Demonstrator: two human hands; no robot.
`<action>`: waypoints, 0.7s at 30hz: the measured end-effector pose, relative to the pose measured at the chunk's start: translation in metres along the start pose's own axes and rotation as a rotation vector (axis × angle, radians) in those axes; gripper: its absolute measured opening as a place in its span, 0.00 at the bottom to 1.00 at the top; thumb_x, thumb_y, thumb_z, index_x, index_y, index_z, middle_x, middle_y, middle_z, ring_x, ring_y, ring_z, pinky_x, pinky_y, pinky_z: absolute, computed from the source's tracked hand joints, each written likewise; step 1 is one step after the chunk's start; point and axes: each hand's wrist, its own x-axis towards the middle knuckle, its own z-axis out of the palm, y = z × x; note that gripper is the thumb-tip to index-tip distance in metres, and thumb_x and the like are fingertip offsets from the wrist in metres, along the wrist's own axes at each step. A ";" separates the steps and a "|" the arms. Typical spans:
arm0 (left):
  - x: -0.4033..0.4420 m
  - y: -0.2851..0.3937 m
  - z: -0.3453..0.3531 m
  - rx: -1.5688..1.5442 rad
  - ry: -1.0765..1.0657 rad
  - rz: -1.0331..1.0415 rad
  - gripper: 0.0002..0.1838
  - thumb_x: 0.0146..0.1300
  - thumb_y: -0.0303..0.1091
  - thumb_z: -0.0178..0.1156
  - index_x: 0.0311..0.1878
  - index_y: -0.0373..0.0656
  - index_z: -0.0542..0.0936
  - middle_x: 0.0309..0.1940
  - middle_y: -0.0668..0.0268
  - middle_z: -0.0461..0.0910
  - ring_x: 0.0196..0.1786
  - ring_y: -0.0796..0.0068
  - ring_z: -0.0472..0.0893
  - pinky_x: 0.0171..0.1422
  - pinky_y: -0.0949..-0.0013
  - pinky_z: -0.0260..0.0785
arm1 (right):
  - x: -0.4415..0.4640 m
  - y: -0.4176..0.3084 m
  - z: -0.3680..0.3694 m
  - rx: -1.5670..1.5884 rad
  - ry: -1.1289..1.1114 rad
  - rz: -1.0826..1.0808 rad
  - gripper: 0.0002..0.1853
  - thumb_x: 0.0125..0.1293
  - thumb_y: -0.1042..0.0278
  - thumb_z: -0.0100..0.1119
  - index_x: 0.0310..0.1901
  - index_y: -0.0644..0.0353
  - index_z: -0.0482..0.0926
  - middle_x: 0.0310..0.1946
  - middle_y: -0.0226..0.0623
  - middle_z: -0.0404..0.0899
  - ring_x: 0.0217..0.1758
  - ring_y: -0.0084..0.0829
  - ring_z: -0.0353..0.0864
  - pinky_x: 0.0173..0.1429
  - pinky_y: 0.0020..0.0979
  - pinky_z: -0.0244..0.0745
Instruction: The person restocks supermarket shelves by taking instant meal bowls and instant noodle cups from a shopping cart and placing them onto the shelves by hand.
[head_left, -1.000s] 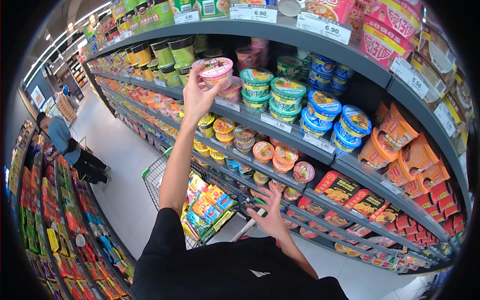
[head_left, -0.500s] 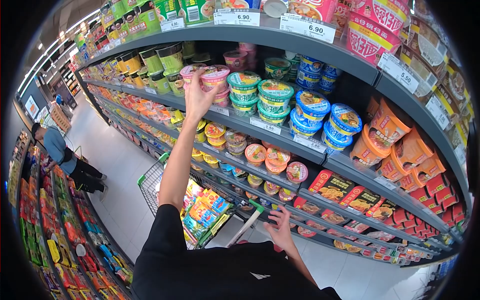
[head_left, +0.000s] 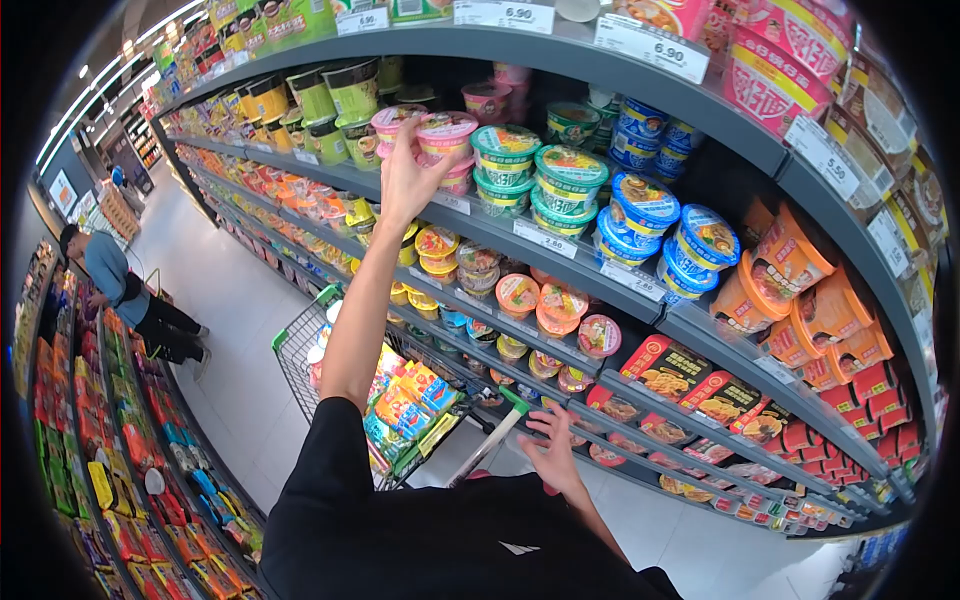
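Observation:
My left hand [head_left: 412, 178] reaches up to a shelf, fingers and thumb around a pink instant noodle cup [head_left: 446, 128] stacked on another pink one. A second pink cup [head_left: 392, 122] stands just left of it, partly behind my fingers. To the right are stacked green noodle cups [head_left: 570, 168] and blue noodle cups [head_left: 643, 200]. Down low, my right hand [head_left: 550, 448] hangs in the air with its fingers apart, holding nothing. It is close to the green-tipped handle [head_left: 512, 398] of a shopping cart.
The shopping cart [head_left: 292, 345], loaded with colourful packets [head_left: 415, 395], stands before me against the shelves. Orange noodle buckets [head_left: 775, 260] lean on the right. Another person [head_left: 125, 290] stands in the aisle at left, beside packed shelves [head_left: 125, 470].
The view has shifted slightly, so the shelves sit a little differently in it. My left hand stays at the pink cup. The person at left has brought their hands together in front.

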 end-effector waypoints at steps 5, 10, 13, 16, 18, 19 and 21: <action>-0.030 0.000 -0.035 0.047 0.050 -0.044 0.49 0.59 0.48 0.84 0.77 0.36 0.71 0.63 0.44 0.86 0.65 0.54 0.87 0.69 0.55 0.79 | 0.011 0.011 0.017 -0.046 -0.115 -0.010 0.49 0.70 0.65 0.77 0.83 0.57 0.52 0.68 0.43 0.74 0.69 0.35 0.79 0.65 0.40 0.80; -0.115 -0.045 -0.105 0.127 0.144 -0.251 0.42 0.63 0.46 0.81 0.76 0.41 0.73 0.63 0.50 0.87 0.64 0.57 0.87 0.66 0.55 0.79 | 0.023 0.011 0.045 -0.264 -0.270 0.020 0.37 0.69 0.65 0.76 0.75 0.58 0.68 0.69 0.49 0.75 0.73 0.46 0.77 0.73 0.48 0.75; -0.190 -0.124 -0.149 0.152 0.137 -0.474 0.39 0.64 0.44 0.81 0.74 0.42 0.75 0.62 0.51 0.88 0.62 0.60 0.88 0.65 0.56 0.80 | 0.033 0.019 0.067 -0.523 -0.348 -0.208 0.33 0.67 0.65 0.75 0.72 0.57 0.73 0.70 0.49 0.74 0.77 0.51 0.71 0.78 0.51 0.68; -0.276 -0.191 -0.185 0.209 0.097 -0.709 0.37 0.65 0.44 0.79 0.73 0.41 0.76 0.58 0.51 0.89 0.59 0.59 0.89 0.64 0.56 0.81 | 0.044 0.047 0.096 -0.615 -0.389 -0.210 0.30 0.66 0.62 0.74 0.68 0.57 0.77 0.73 0.48 0.70 0.82 0.54 0.63 0.81 0.57 0.59; -0.346 -0.245 -0.206 0.279 0.055 -0.796 0.35 0.66 0.44 0.79 0.71 0.40 0.77 0.56 0.49 0.89 0.56 0.57 0.90 0.62 0.56 0.82 | 0.052 0.064 0.117 -0.694 -0.407 -0.231 0.29 0.66 0.61 0.72 0.67 0.58 0.78 0.74 0.49 0.68 0.84 0.55 0.61 0.81 0.60 0.58; -0.381 -0.271 -0.211 0.304 0.037 -0.803 0.34 0.67 0.44 0.78 0.70 0.38 0.77 0.55 0.47 0.89 0.55 0.57 0.90 0.62 0.56 0.82 | 0.055 0.071 0.127 -0.719 -0.414 -0.238 0.29 0.66 0.61 0.72 0.67 0.58 0.78 0.74 0.50 0.68 0.84 0.55 0.60 0.81 0.60 0.58; -0.427 -0.282 -0.219 0.288 0.027 -1.002 0.35 0.65 0.45 0.79 0.68 0.34 0.78 0.54 0.46 0.89 0.54 0.56 0.91 0.59 0.56 0.83 | 0.061 0.087 0.147 -0.770 -0.429 -0.252 0.29 0.66 0.61 0.72 0.67 0.59 0.77 0.75 0.51 0.67 0.84 0.55 0.59 0.81 0.59 0.57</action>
